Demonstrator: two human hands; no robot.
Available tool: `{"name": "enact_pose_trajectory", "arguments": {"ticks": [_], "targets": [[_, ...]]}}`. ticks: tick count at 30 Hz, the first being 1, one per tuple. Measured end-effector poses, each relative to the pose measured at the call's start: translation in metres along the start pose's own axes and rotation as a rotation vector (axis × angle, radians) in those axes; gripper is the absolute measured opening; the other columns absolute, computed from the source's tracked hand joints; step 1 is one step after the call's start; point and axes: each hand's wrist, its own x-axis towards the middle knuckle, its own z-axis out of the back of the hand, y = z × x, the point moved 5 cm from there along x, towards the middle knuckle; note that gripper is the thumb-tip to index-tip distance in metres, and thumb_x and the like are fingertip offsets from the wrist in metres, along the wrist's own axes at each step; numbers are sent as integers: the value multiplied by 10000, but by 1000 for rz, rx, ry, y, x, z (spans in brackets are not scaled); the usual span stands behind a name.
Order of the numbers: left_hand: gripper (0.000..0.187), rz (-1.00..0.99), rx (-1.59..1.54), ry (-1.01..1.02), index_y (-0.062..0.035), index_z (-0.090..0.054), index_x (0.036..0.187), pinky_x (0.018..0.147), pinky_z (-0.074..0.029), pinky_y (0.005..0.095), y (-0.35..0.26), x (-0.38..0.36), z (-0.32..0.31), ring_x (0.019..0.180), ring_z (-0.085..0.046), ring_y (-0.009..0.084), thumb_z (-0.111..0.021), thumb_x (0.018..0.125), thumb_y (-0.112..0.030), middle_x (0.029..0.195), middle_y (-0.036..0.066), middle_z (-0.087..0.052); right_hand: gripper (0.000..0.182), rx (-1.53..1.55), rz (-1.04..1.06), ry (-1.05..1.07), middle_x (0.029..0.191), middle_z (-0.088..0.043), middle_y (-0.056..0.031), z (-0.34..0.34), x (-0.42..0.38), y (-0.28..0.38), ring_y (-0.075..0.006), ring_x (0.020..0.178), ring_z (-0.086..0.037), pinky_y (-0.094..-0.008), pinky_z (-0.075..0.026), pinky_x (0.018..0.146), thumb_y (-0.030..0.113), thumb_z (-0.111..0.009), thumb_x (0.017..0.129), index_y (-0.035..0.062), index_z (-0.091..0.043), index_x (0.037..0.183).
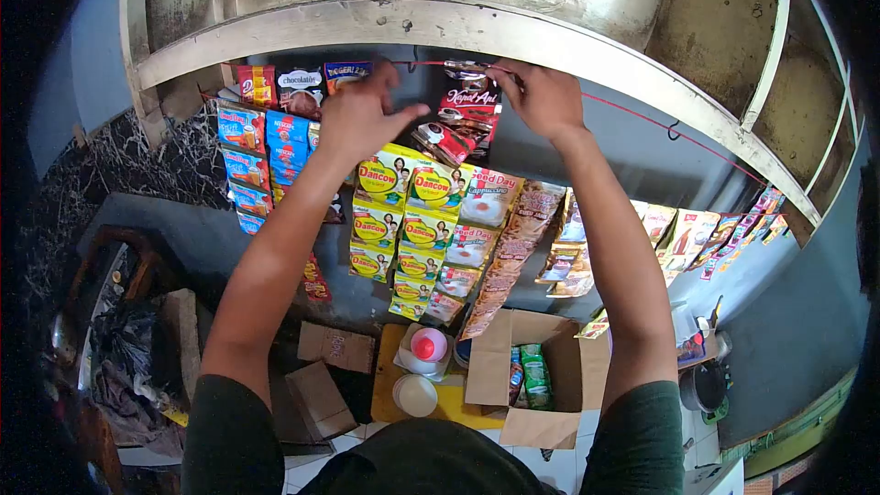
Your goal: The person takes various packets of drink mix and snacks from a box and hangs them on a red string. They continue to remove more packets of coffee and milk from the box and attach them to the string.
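My right hand (547, 103) is raised to a red string (632, 106) under the wooden shelf frame, its thumb and fingers pinched at the upper right edge of a strip of Kapal Api coffee sachets (471, 103). The dark red strip hangs folded, its lower sachets tilted. To the left, my left hand (367, 116) is raised with thumb and fingers apart, holding nothing visible. Its fingertips are slightly blurred close to the string. Behind it hang chocolate drink sachets (301, 90) and a blue sachet (346, 73). Yellow Dancow sachets (435, 185) hang below, between my forearms.
The shelf frame's beam (385, 18) runs just above my hands. More strips hang alongside, including blue sachets (243, 165) and brown sachets (522, 238). An open cardboard box (490, 357) with green packets (535, 376) stands below. A black hook (675, 132) hangs at right.
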Motion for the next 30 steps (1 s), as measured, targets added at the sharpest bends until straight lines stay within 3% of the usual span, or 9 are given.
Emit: {"name": "enact_pose_trajectory", "arguments": {"ticks": [1, 3, 4, 8, 15, 17, 18, 21, 30], "targets": [[400, 2, 4, -4, -141, -588, 920, 569, -495, 432, 1, -5, -2, 640, -657, 287, -687, 774, -499, 685, 65, -649, 265, 5, 13, -25, 835, -692, -69, 1, 3, 0, -283, 794, -651, -396, -506, 696, 422, -605, 881, 213, -722, 992], [328, -313, 124, 178, -179, -614, 942, 522, -479, 386, -20, -20, -17, 591, -647, 232, -671, 799, -469, 614, 23, -611, 256, 13, 43, -81, 845, -693, -71, -1, 7, 0, -287, 795, -649, -398, -507, 698, 414, -614, 874, 208, -726, 978], [246, -376, 181, 105, -204, -668, 925, 526, -478, 414, -18, -25, -27, 605, -651, 242, -646, 826, -428, 648, 27, -640, 248, 18, 64, -129, 855, -693, -73, -1, 6, 1, -292, 796, -647, -400, -507, 700, 405, -624, 868, 203, -731, 965], [170, -293, 247, 152, -218, -732, 855, 556, -501, 420, -10, -22, -49, 645, -663, 257, -617, 851, -342, 701, 69, -669, 246, -15, 132, -180, 840, -693, -68, 0, 0, 5, -298, 765, -646, -403, -509, 695, 402, -633, 863, 200, -730, 964], [218, -225, 261, 112, -194, -721, 854, 650, -521, 430, -32, -9, -28, 732, -673, 275, -628, 825, -389, 723, 96, -671, 271, -45, 40, -100, 862, -700, -81, -5, -5, 2, -311, 759, -663, -422, -525, 665, 432, -609, 870, 206, -723, 965], [244, -221, 186, 403, -198, -724, 862, 666, -523, 423, -35, -14, -37, 751, -670, 275, -651, 804, -423, 778, 86, -680, 282, -71, -34, -31, 856, -700, -87, -7, -9, 0, -315, 749, -666, -426, -528, 657, 441, -598, 873, 204, -720, 967], [239, -209, 205, 417, -183, -719, 856, 682, -524, 420, -30, -13, -49, 778, -668, 275, -672, 796, -410, 805, 89, -680, 290, -50, -31, -32, 842, -698, -90, -5, -7, 1, -318, 735, -665, -429, -528, 652, 448, -591, 876, 205, -719, 969], [230, -276, 221, 282, -196, -723, 884, 684, -516, 423, -23, -9, -63, 762, -663, 269, -676, 797, -403, 713, 40, -667, 296, -50, -17, -49, 803, -696, -93, -9, -3, -2, -322, 715, -664, -435, -529, 640, 463, -578, 880, 219, -720, 971], [240, -262, 271, 370, -170, -733, 843, 720, -521, 435, -35, -5, -77, 781, -661, 312, -635, 839, -388, 777, 108, -675, 295, -11, -57, 23, 723, -677, -105, -9, -10, -1, -339, 678, -654, -448, -523, 615, 492, -541, 894, 259, -685, 1003]]}}
